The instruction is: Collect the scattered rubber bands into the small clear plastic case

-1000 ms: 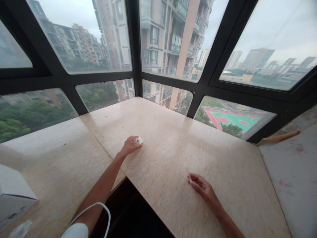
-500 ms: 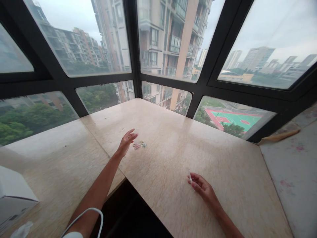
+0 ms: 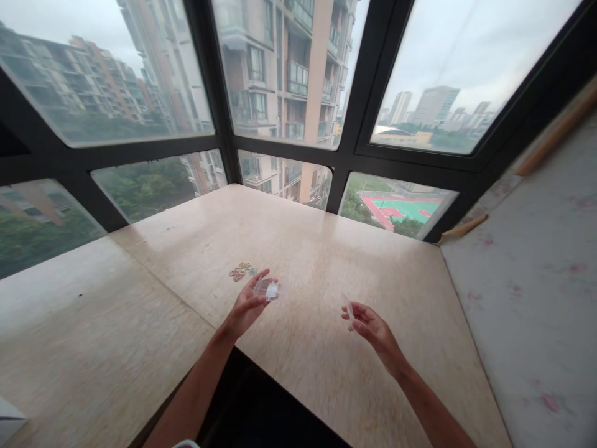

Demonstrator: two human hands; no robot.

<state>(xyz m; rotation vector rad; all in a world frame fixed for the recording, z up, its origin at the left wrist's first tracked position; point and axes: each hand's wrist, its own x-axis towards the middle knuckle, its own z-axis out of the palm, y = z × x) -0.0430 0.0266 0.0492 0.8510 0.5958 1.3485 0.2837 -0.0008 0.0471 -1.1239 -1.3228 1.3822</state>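
Observation:
My left hand [image 3: 248, 305] has its fingers closed around a small clear plastic box [image 3: 268, 290] with a whitish patch on it. Just beyond that hand, a little pile of thin colored rings [image 3: 242, 271], pink, yellow and green, lies on the marble-patterned surface [image 3: 298, 249]. On the right, my right hand [image 3: 366, 320] pinches a thin, clear flat piece [image 3: 349, 309] between thumb and fingers, held on edge above the surface. The two hands are apart.
Dark window frames [image 3: 347, 158] border the far edges of the surface. A floral-patterned wall [image 3: 527, 298] stands at the right. The corner of a white box [image 3: 10, 420] shows at the lower left. A dark gap [image 3: 275, 404] opens at the near edge.
The view has turned right. My left hand has come nearer and right of the rings, and the clear box now shows in it. My right hand still holds the thin piece.

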